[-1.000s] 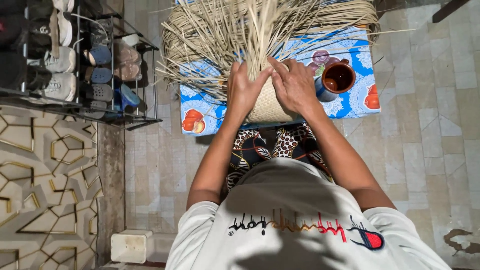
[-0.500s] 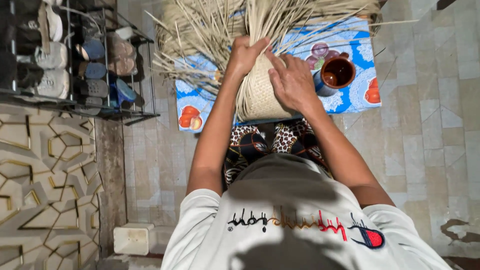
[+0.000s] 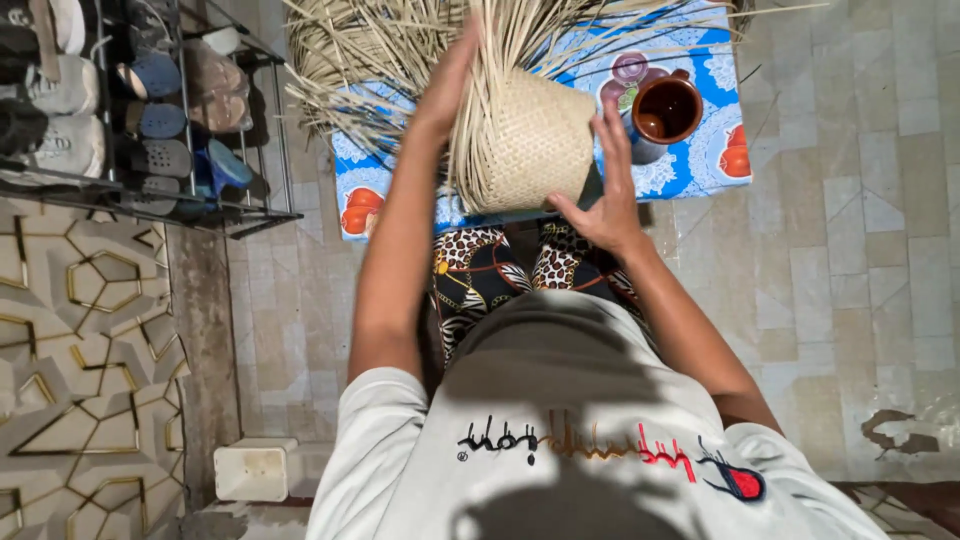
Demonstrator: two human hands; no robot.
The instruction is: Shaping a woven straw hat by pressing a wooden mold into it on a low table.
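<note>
Over the near edge of the blue patterned cloth (image 3: 700,165), the half-woven basket (image 3: 530,140) is steadied by the right hand (image 3: 600,195), fingers spread against its side, while the left hand (image 3: 450,85) grips the loose strips (image 3: 400,50) to keep them gathered.

Both arms outstretched, left hand (image 3: 447,85) raised, right hand (image 3: 600,195) splayed

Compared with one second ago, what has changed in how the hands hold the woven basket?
The hands have parted. The left hand went up to the loose strips; the right hand slid to the lower right edge of the woven basket, which has been turned and now shows more. The brown cup and blue cloth stayed put.
</note>
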